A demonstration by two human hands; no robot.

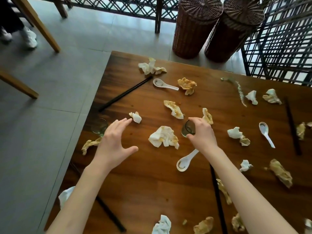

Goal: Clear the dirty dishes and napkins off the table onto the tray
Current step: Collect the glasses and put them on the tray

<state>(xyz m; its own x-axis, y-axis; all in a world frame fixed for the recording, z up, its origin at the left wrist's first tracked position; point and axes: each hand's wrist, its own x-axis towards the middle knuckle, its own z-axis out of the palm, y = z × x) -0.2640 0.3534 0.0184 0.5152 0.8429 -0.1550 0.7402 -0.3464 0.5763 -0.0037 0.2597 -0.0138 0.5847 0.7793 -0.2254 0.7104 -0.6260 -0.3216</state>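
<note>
A dark wooden table point(152, 183) with a straight left edge runs beside open grey tile floor point(42, 107); two round wicker baskets point(194, 27) stand past its far edge. No writing is readable. Crumpled, stained paper napkins litter the wood, the biggest point(163, 136) lying between the hands. The right hand point(202, 132) curls its fingers round a small clear glass point(188, 129) at mid-table. The left hand point(113, 142) hovers with spread, relaxed fingers, holding nothing, near a second glass point(99, 127) at the left edge. A glossy white ceramic spoon point(185, 161) lies just near of the held glass; black chopsticks point(125, 94) point toward the far left.
</note>
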